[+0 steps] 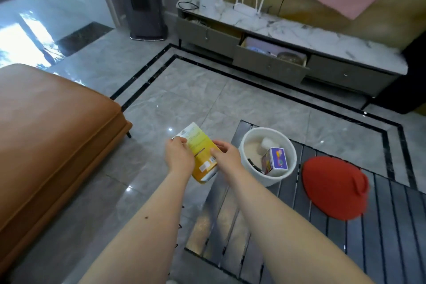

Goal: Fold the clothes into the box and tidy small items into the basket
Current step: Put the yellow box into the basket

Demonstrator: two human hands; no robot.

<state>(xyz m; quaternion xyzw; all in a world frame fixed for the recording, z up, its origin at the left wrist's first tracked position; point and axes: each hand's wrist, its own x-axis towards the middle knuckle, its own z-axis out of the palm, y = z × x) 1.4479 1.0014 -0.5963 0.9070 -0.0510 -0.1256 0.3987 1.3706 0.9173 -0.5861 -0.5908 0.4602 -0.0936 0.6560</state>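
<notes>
Two bare forearms reach out from the viewer over the grey tiled floor. Off to the left sits a tan leather ottoman [53,131], clear of the work. The left hand [178,157] pinches the upper edge of a flat yellow paper packet [202,157] while the right hand [227,153] clasps its other side, both grips grasping it in the air, probably to steady it for dropping in. Just beside it to the right, a round white woven basket [244,145] stands at the corner of the dark slatted desk [368,249], already holding a small purple carton [277,159]. Further right lies a red knitted hat [334,188].
</notes>
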